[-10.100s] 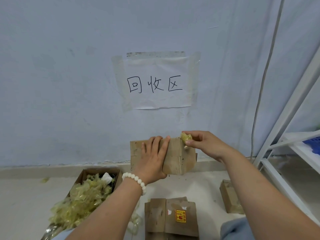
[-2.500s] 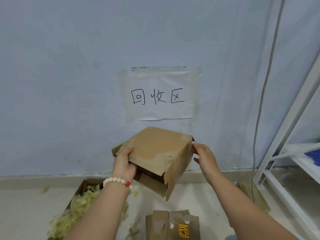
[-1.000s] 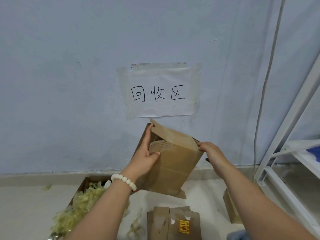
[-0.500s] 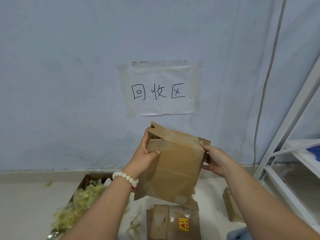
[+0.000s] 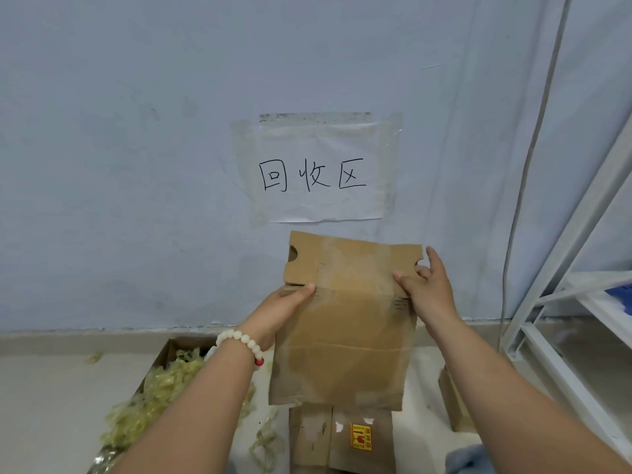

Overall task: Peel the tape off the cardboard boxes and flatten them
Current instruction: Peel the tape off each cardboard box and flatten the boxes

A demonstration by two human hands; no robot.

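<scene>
You held the collapsed cardboard box (image 5: 345, 323) upright before the wall, above the flattened stack (image 5: 342, 439) on the floor. Your left hand (image 5: 284, 309) and right hand (image 5: 427, 292) each pinched a side edge, thumbs in front. Squeezing the creases fully flat before stacking looked wisest.

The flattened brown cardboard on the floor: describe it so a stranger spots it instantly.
Find the white paper sign taped to the pale wall, then drop straight down past the flattened brown box held by left hand and right hand. On the floor beneath lies flat brown cardboard; it alone carries a yellow-and-red sticker.
</scene>
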